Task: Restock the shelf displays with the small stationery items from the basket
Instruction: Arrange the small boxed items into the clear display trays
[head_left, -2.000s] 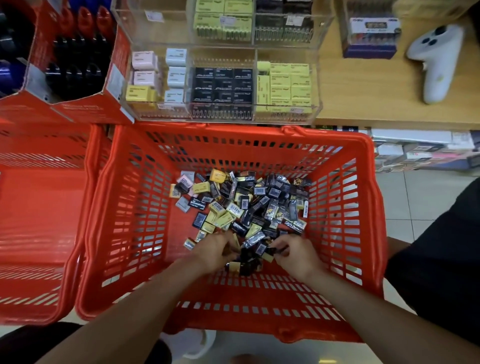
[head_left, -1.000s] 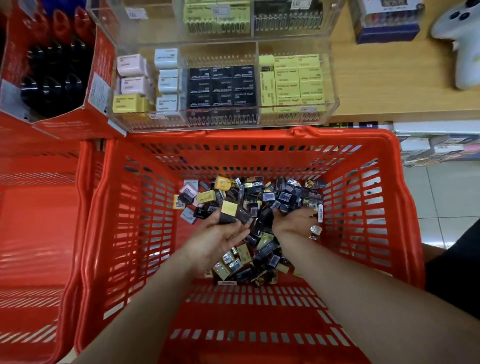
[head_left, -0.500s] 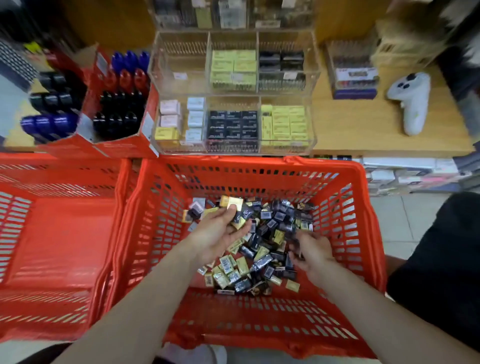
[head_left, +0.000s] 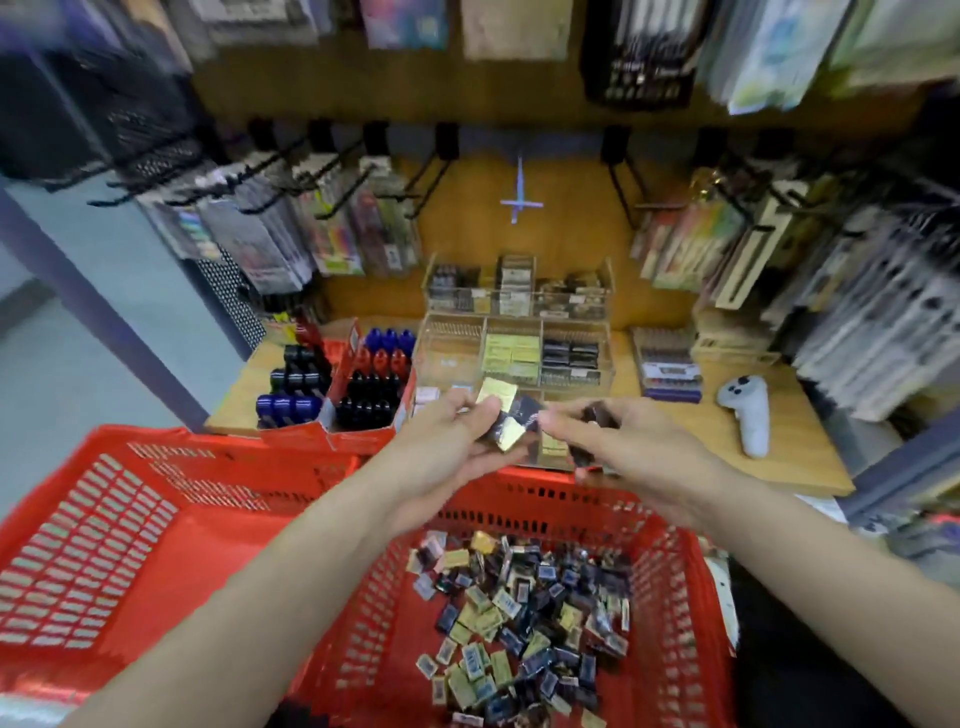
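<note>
A red plastic basket (head_left: 670, 587) in front of me holds a heap of several small yellow and black stationery packs (head_left: 519, 623). Both hands are raised above its far rim, in front of the clear acrylic display (head_left: 519, 332) on the wooden shelf. My left hand (head_left: 457, 447) holds a few small packs, yellow and black, between thumb and fingers. My right hand (head_left: 623, 441) grips dark packs, its fingertips close to those in the left hand. The display's lower compartments are partly hidden behind my hands.
A second red basket (head_left: 104, 530) stands to the left. Red cartons of blue, red and black bottles (head_left: 358, 384) sit left of the display. A white controller (head_left: 748, 415) lies on the shelf at right. Hanging packets on hooks (head_left: 291, 228) line the back wall.
Both hands have risen out of the basket with packs and now hover at the display. The camera has tilted up, showing the wall of hanging goods.
</note>
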